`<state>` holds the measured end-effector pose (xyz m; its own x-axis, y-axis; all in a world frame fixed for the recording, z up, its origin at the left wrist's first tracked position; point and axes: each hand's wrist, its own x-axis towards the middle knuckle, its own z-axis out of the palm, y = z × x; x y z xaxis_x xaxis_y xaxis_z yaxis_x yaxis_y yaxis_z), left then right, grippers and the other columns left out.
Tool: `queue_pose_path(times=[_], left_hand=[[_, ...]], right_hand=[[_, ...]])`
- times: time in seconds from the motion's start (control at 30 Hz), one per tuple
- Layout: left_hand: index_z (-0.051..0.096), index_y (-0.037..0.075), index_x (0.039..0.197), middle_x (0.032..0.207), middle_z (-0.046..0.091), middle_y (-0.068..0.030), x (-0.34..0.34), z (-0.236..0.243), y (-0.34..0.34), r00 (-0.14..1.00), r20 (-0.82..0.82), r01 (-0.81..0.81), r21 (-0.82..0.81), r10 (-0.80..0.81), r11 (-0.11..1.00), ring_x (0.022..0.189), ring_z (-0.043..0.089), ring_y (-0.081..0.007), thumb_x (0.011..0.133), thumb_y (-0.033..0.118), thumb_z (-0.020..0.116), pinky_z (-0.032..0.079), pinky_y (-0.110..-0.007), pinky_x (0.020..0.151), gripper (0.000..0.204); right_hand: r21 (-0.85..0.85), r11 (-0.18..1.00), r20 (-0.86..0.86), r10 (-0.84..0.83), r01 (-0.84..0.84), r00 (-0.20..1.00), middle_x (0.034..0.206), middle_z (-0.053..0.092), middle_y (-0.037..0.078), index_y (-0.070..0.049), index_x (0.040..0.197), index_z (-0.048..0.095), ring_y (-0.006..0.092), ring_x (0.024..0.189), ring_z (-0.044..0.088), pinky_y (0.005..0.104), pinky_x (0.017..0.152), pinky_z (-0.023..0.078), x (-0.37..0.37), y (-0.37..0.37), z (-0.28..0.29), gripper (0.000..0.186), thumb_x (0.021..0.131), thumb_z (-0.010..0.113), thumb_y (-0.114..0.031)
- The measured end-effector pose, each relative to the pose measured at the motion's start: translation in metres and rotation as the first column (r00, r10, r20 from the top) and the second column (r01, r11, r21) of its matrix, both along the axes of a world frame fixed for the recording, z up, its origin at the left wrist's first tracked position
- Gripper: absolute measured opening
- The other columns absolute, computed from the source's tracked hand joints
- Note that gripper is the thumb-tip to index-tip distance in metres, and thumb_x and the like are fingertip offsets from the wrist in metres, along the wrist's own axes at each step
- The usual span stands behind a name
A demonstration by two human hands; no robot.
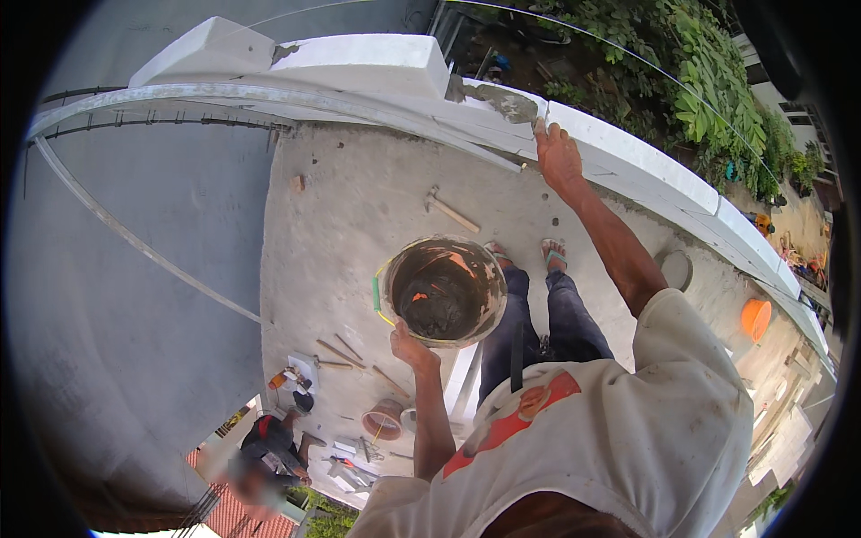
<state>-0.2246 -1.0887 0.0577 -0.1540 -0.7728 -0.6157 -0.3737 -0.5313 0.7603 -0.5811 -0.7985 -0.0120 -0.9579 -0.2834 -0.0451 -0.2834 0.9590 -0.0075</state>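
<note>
My left hand [413,348] grips the near rim of a bucket [491,334], which is held up in front of my legs. Wet grey mortar [439,305] lies in the bucket, and orange shows through on its inner wall. The bucket's wire handle has a green grip [376,295] and hangs on the left side. My right hand [560,158] reaches to the top of a white block wall [628,152], its fingers closed by the joint between blocks. What it holds is too small to make out. A patch of grey mortar [507,102] covers the block top just left of it.
A hammer [452,210] lies on the concrete floor beyond the bucket. Several tools and a brownish bucket [384,419] are at lower left, near a crouching person [278,444]. An orange tub [756,319] stands at right. A long metal bar [148,247] crosses the left side.
</note>
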Motion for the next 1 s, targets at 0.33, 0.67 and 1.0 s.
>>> queue_pose_path(times=[0.33,0.67,1.0], left_hand=[[0.061,-0.003,0.113,0.116,0.067,-0.0152,0.025,-0.02,-0.025,0.984,-0.156,0.085,-0.022,-0.087,0.996,0.108,0.066,-0.0247,0.106,0.021,0.053,0.054,-0.04,0.095,0.027],[0.058,-0.005,0.119,0.121,0.065,-0.0164,0.002,-0.016,-0.019,0.989,-0.125,0.092,0.06,-0.084,0.994,0.109,0.065,-0.0263,0.107,0.021,0.052,0.053,-0.041,0.098,0.03],[0.059,-0.003,0.109,0.113,0.065,-0.0143,-0.016,0.008,-0.017,0.972,-0.205,0.127,0.063,-0.111,0.99,0.1,0.063,-0.023,0.108,0.025,0.056,0.054,-0.041,0.09,0.028]], right_hand=[[-0.213,0.946,0.028,-0.242,0.242,0.97,0.113,0.053,0.019,0.004,0.157,0.034,0.0356,0.104,0.056,0.0486,0.087,0.052,0.082,-0.035,-0.109,0.064,0.098,0.055,-0.009],[-0.692,0.084,0.696,-0.184,0.717,0.694,0.087,0.064,0.015,-0.006,0.127,0.062,0.0263,0.074,0.066,0.0424,0.065,0.057,0.085,-0.07,0.002,0.04,0.099,0.063,-0.036],[-0.475,0.624,0.494,-0.395,0.62,0.775,0.103,0.073,0.027,0.003,0.117,0.065,0.0433,0.097,0.073,0.0526,0.088,0.059,-0.003,-0.153,0.021,0.047,0.102,0.058,-0.041]])
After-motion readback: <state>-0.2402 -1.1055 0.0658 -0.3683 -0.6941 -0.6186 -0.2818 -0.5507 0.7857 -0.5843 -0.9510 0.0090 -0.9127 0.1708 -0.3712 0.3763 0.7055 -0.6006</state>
